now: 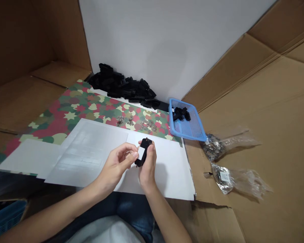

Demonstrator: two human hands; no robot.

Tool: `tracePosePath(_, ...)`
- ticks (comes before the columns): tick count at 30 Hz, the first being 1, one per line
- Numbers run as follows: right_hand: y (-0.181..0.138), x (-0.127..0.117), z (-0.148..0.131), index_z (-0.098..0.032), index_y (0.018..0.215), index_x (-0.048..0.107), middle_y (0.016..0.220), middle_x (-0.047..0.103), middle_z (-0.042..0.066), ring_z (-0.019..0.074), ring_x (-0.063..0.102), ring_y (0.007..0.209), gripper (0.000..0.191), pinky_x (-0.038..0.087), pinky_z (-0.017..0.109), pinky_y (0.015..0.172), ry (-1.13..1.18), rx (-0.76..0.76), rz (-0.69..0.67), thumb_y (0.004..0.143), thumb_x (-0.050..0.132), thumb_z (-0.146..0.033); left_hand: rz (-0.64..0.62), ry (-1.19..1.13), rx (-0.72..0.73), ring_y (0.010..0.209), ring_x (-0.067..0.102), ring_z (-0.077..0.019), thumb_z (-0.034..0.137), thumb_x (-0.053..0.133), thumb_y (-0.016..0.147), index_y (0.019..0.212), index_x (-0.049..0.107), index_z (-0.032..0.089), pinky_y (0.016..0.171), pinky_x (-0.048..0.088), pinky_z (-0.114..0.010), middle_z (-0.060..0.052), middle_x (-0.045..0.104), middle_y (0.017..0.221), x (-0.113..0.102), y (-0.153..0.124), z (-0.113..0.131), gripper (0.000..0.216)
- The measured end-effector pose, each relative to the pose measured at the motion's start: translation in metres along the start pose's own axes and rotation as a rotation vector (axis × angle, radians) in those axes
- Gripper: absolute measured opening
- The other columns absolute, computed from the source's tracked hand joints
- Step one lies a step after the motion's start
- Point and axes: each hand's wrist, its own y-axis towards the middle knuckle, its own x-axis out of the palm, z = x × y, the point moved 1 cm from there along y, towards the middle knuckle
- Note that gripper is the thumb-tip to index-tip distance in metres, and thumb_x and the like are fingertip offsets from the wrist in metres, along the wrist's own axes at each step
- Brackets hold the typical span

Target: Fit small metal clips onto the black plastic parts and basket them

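A small black plastic case is held above the white sheet, tilted, in the fingers of my right hand. My right thumb lies along its right side. On the face of the case is a white rectangular label. The thumb and index finger of my left hand pinch together at the label's left edge. Whether the label is fully stuck to the case cannot be made out. Tiny metal bits show at the top and bottom ends of the case.
Black plastic parts lie heaped along the wall. Small metal pieces sit in little piles on the camouflage-patterned cloth. A blue basket holds several black parts. Two clear bags of metal pieces lie on cardboard at right.
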Motion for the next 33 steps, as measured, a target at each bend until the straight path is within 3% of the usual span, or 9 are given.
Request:
tracePosePath(8,0.000,0.000,-0.001,-0.024,0.094,0.058,0.089,0.060,0.002,0.0180,0.059,0.080,0.043,0.046,0.029,0.060,-0.003,-0.003,0.001,0.091,0.036,-0.060,0.022,0.123,0.081,0.059,0.046,-0.0111,0.041,0.065,0.080,0.079,0.059,0.018,0.052,0.036,-0.023,0.000,0.055,0.072,0.002,0.001,0.002,0.023)
tracePosePath(13,0.000,-0.001,-0.002,-0.024,0.094,0.058,0.087,0.059,0.001,0.0173,0.059,0.081,0.041,0.047,0.029,0.067,0.024,0.008,-0.045,0.090,0.039,-0.060,0.108,0.439,0.347,0.065,0.051,-0.0129,0.028,0.062,0.082,0.085,0.059,0.020,0.068,0.041,-0.028,-0.001,0.061,0.080,-0.005,0.002,0.002,0.010)
tracePosePath(16,-0.001,-0.001,0.000,-0.023,0.091,0.058,0.081,0.056,0.000,0.0147,0.055,0.071,0.041,0.045,0.027,0.061,0.062,0.035,-0.066,0.090,0.040,-0.060,0.140,0.529,0.427,0.075,0.054,-0.0161,0.027,0.062,0.082,0.091,0.058,0.021,0.076,0.040,-0.031,-0.002,0.062,0.085,-0.010,0.007,0.005,0.012)
tracePosePath(22,-0.004,0.001,-0.002,-0.024,0.092,0.057,0.084,0.055,0.000,0.0150,0.053,0.073,0.035,0.044,0.026,0.061,0.067,0.001,-0.065,0.092,0.039,-0.054,0.012,0.578,0.531,0.086,0.053,-0.0197,0.024,0.047,0.091,0.099,0.056,0.021,0.080,0.041,-0.033,-0.004,0.058,0.089,-0.004,0.013,0.003,0.012)
tracePosePath(25,-0.005,0.001,-0.002,-0.023,0.087,0.057,0.081,0.056,-0.001,0.0146,0.053,0.074,0.035,0.045,0.027,0.068,0.089,-0.016,-0.077,0.094,0.038,-0.051,-0.065,0.636,0.525,0.095,0.051,-0.0207,0.022,0.045,0.093,0.109,0.051,0.022,0.086,0.039,-0.035,-0.006,0.057,0.100,-0.006,0.008,-0.004,0.017)
tracePosePath(29,-0.006,0.000,0.000,-0.022,0.086,0.058,0.073,0.053,-0.001,0.0117,0.048,0.060,0.040,0.041,0.026,0.057,0.134,0.039,-0.134,0.094,0.035,-0.052,-0.184,0.644,0.471,0.101,0.048,-0.0223,0.027,0.050,0.091,0.119,0.047,0.023,0.090,0.037,-0.037,-0.007,0.054,0.106,-0.015,0.005,-0.005,0.028)
tracePosePath(33,-0.005,-0.002,-0.002,-0.023,0.085,0.056,0.075,0.051,-0.002,0.0124,0.049,0.066,0.035,0.040,0.026,0.060,0.064,-0.009,-0.104,0.092,0.040,-0.053,-0.091,0.565,0.472,0.089,0.052,-0.0203,0.029,0.046,0.093,0.107,0.052,0.022,0.083,0.039,-0.035,-0.004,0.054,0.092,-0.012,0.009,0.000,0.017)
